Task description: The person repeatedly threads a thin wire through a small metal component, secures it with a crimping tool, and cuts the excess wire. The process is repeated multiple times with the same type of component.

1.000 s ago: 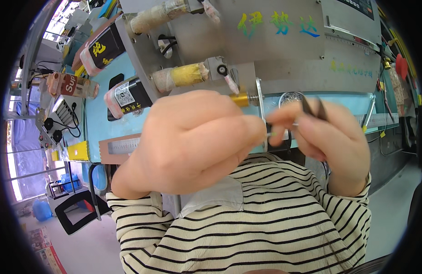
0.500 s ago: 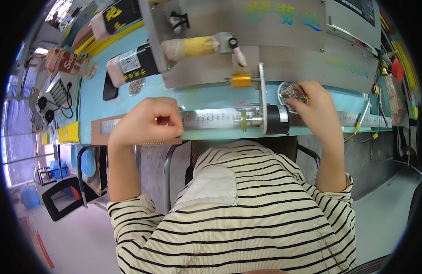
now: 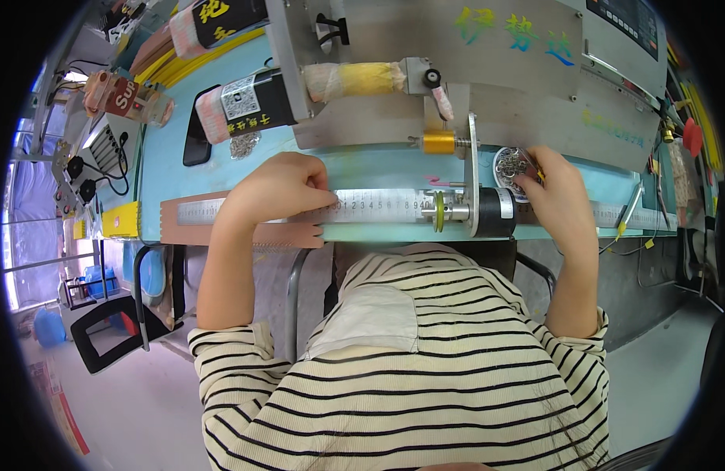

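Note:
My left hand (image 3: 280,188) lies over the steel ruler (image 3: 378,206), thumb and fingertips pinched together at its scale. What they pinch, if anything, is too small to make out. A brown notched strip (image 3: 288,235) lies under the wrist, along the table edge. My right hand (image 3: 560,192) is at a round clear dish (image 3: 500,174) of small metal pieces. Its thumb reaches over the rim and the fingers curl in at the right side; whatever is between them is hidden. Between the hands sits a spindle with a green ring (image 3: 438,212) and a black cylindrical motor (image 3: 494,212).
The grey metal machine (image 3: 519,55) fills the back, with a gold cylinder (image 3: 438,142) and a yellow wrapped roller (image 3: 354,81) on it. At left are a black phone (image 3: 197,137), a pile of small metal parts (image 3: 244,144) and a yellow block (image 3: 120,220).
My left hand has shifted right along the ruler, its fingers lowered onto it. The right thumb has drawn back toward the dish's right rim. The whole view has shifted slightly.

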The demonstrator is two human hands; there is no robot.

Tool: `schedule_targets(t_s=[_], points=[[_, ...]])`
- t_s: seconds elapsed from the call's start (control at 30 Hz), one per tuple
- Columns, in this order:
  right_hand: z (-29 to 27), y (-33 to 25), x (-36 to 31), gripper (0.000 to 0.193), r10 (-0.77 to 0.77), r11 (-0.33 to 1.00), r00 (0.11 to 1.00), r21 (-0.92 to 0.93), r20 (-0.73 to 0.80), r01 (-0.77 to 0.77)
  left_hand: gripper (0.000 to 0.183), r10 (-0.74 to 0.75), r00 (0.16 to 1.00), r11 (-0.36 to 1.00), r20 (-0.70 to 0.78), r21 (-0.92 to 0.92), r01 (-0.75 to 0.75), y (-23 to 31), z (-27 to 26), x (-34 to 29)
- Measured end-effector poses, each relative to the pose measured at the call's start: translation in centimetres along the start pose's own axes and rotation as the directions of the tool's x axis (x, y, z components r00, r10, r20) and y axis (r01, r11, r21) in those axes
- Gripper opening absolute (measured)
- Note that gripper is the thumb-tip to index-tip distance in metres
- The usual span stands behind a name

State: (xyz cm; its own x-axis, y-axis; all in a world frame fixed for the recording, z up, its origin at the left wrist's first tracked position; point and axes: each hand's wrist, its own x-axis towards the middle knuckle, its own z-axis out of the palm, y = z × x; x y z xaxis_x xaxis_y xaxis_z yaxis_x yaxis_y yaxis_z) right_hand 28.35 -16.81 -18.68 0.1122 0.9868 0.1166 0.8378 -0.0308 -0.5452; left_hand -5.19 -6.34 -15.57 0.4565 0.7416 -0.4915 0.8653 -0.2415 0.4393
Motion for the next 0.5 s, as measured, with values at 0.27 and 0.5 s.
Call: schedule_targets(t_s=[0.27,0.5], points=[[-0.2,0.5,0.5,0.028,0.025,0.997,0.999,0.069,0.036,-0.028,0.037,-0.062,0.989,0.993,-0.138,-0.104,0.047,0.1,1.7,-0.6],[-0.9,1.5,0.9,0.026,0.097,0.979,0.993,0.174,0.074,-0.108,0.036,-0.03,0.958,0.996,-0.286,-0.092,0.004,1.1,0.9,-0.6]])
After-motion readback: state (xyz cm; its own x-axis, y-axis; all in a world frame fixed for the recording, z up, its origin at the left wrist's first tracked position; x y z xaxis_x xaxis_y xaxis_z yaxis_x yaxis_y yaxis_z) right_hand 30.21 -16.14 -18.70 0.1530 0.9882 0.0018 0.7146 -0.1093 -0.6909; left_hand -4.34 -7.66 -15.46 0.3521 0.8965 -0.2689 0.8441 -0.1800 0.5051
